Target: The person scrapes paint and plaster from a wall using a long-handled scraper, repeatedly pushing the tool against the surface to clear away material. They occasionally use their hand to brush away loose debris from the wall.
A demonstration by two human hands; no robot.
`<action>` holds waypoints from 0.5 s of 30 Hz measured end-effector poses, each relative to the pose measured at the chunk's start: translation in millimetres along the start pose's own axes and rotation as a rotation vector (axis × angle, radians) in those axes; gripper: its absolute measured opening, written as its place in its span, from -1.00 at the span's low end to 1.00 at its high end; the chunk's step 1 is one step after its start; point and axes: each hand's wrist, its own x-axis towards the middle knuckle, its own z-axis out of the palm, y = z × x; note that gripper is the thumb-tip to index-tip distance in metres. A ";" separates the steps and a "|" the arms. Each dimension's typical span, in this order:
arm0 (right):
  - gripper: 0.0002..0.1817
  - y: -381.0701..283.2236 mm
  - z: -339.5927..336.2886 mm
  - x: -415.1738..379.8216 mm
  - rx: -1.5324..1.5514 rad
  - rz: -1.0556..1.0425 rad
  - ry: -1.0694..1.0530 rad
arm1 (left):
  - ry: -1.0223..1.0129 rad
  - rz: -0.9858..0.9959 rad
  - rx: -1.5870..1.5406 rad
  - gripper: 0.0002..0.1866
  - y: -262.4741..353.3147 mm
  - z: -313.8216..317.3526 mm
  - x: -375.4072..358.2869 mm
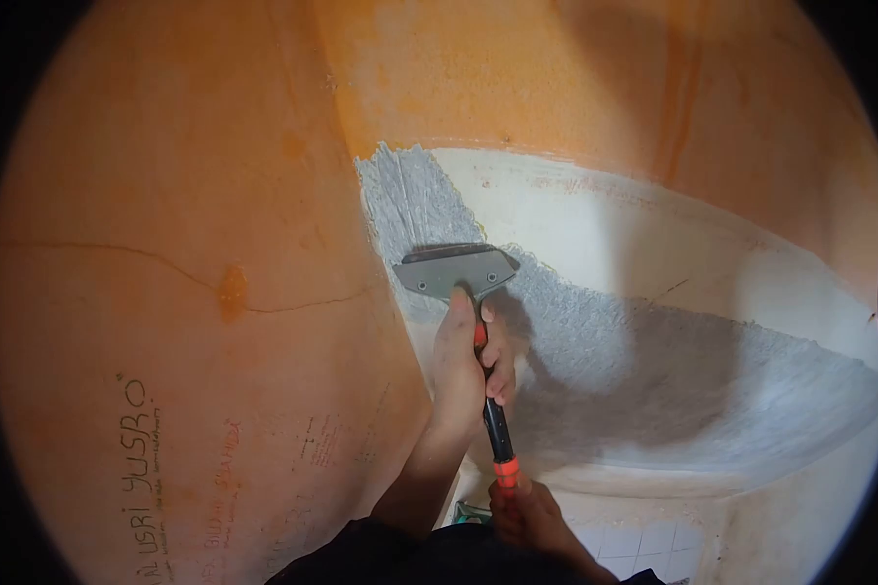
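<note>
A long-handled scraper [458, 272] with a wide grey head and a black and red handle lies against the wall, its blade edge on a rough grey patch [410, 190]. My left hand [473, 351] is wrapped round the handle just below the head, thumb pointing up toward it. Lower down, near the red lower part of the handle, my right hand [532, 512] is closed round it. Around the grey patch are a white band [576, 210] and orange paint [458, 78].
On the left, an orange wall [166, 175] bears a thin crack and handwriting. A grey scraped area [654, 380] extends to the right. White tiles [644, 546] show at the bottom, beside a small green object [472, 513], partly hidden.
</note>
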 end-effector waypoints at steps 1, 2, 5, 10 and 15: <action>-0.41 1.4 -1.5 -1.0 -0.015 -0.011 0.000 | 0.044 -0.036 0.011 -0.56 -0.9 0.0 -4.5; -0.41 7.9 -0.9 -4.7 0.026 0.006 0.012 | 0.095 -0.078 0.030 -0.57 0.3 -0.5 -6.0; -0.41 5.8 2.1 1.9 0.017 -0.033 0.044 | 0.080 -0.061 0.054 -0.57 1.0 -0.9 -3.2; -0.43 -5.1 12.3 -2.5 0.013 -0.069 0.039 | 0.001 -0.041 0.011 -0.56 13.2 8.7 -0.5; -0.43 -6.9 12.9 -11.4 0.054 0.019 0.015 | -0.018 -0.043 -0.039 -0.56 5.7 1.4 -1.0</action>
